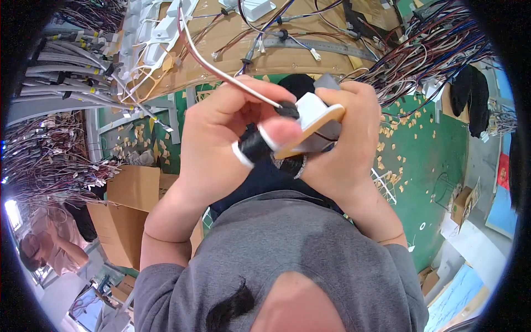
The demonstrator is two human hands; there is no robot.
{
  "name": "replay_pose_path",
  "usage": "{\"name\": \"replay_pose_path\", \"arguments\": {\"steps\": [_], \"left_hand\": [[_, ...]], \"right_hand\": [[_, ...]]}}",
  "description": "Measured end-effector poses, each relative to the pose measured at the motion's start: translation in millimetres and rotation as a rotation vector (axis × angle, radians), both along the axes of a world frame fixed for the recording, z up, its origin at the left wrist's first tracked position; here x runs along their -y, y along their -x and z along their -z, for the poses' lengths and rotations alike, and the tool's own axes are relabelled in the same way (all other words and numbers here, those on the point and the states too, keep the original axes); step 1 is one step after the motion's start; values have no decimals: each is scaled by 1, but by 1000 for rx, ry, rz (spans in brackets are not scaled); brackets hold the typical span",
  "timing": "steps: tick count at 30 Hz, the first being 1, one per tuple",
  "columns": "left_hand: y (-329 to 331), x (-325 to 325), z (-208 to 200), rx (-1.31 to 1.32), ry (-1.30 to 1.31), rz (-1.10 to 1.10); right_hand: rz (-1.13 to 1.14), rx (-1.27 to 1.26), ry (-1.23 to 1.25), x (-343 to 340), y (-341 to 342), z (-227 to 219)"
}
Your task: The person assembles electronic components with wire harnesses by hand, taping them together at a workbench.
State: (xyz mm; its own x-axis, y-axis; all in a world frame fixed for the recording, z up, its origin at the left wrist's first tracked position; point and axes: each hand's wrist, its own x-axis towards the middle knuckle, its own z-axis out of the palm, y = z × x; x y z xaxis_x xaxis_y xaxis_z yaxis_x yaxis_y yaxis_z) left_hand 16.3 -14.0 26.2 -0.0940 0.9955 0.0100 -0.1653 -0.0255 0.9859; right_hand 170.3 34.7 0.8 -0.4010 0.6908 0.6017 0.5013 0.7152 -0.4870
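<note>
In front of my chest I hold a white plastic housing with a yellowish edge, tilted. Fingers of my right hand are closed on its right end. My left hand pinches a black rubber grommet against the housing's left side; its thumb wears black tape over a white wrap. From the grommet a cable of white and brown wires runs up toward the table. A grey flat piece shows behind the housing; what it belongs to is partly hidden by my hands.
A cardboard-covered table lies ahead with wire harnesses, white housings and a steel ruler. Wire bundles hang at right, grey cables at left. An open cardboard box and a seated person are lower left.
</note>
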Motion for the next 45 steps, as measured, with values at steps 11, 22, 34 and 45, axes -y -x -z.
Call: {"name": "replay_pose_path", "arguments": {"steps": [11, 22, 34, 45], "left_hand": [[5, -21, 45, 372, -222, 159], [14, -12, 22, -154, -127, 84], [-11, -14, 44, 677, -104, 107], [-2, -9, 7, -192, 186, -90]], "right_hand": [[-373, -433, 1161, 9, 5, -3], [-39, 6, 293, 6, 7, -2], [-81, -83, 588, 16, 4, -1], [30, 72, 190, 10, 7, 7]]}}
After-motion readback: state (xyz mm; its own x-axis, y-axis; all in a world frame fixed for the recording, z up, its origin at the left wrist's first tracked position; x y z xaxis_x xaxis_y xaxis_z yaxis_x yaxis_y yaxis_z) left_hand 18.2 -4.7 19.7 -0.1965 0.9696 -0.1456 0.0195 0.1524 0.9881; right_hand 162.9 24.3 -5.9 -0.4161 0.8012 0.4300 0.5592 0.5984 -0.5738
